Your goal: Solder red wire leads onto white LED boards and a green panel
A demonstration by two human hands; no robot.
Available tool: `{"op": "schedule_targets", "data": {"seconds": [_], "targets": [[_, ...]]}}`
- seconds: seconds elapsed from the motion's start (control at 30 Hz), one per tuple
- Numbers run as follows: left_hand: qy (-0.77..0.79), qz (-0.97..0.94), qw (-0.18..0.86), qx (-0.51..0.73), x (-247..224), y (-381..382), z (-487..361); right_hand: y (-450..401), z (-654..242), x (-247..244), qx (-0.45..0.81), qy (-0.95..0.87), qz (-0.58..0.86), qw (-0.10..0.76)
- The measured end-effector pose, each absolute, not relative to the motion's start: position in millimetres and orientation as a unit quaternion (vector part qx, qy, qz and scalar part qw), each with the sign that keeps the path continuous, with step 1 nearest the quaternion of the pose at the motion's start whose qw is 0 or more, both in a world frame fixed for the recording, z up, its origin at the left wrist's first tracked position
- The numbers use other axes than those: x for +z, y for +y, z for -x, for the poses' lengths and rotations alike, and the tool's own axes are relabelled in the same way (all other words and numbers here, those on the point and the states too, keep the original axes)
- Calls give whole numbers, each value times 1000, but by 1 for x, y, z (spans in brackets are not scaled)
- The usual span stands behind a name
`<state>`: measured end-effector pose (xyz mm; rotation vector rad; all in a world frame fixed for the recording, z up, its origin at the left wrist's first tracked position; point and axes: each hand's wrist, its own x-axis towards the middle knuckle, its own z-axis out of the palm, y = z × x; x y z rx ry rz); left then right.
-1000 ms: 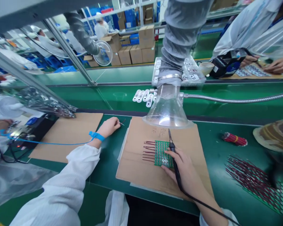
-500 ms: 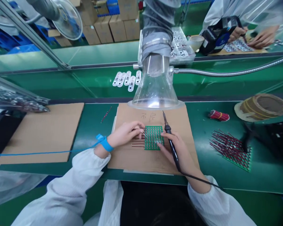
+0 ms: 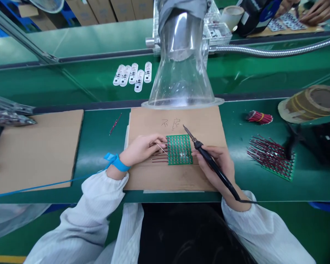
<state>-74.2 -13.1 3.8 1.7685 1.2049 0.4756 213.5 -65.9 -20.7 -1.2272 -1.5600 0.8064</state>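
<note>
A: Using a cardboard sheet (image 3: 154, 179) near the front edge of the table (image 3: 99, 146), so how to treat the stuff on top, biggest first?

B: Soldering iron (image 3: 213, 165) first: probably light and stiff, likely hot at the metal end, so grab only by the black handle. Next, the circuit board (image 3: 178, 149), flat near the middle of the cardboard. Should be light and rigid, maybe a bit brittle; best to take by the bare edges. Then the dark red wires (image 3: 160, 161) poking out on the left: bendy, maybe easy to tug loose. Lastly, the thin silvery wire (image 3: 161, 148): looks soft, so pinch close to the end.

A: And the pose?

B: Reaching in with both forearms over the table's front edge. Right hand (image 3: 224, 163): gripping the iron pen-style beside the board, aiming up toward the cardboard's far edge. Left hand (image 3: 144, 148): low at the board's left edge, pinching the silvery wire between thumb and fingers. Can't tell about touching the red ones.
</note>
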Motion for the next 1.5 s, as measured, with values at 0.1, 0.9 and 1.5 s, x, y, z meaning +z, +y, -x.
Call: {"op": "schedule_targets", "data": {"seconds": [0.1, 0.9, 1.5], "targets": [[506, -689, 479, 200, 14, -22, 72, -75, -214, -17, 335, -637, 488, 494], [473, -800, 331, 164, 6, -41, 60, -93, -239, -19, 347, -689, 483, 414], [479, -790, 345, 166, 5, -41, 61, -88, -233, -8, 312, -715, 483, 398]]}}
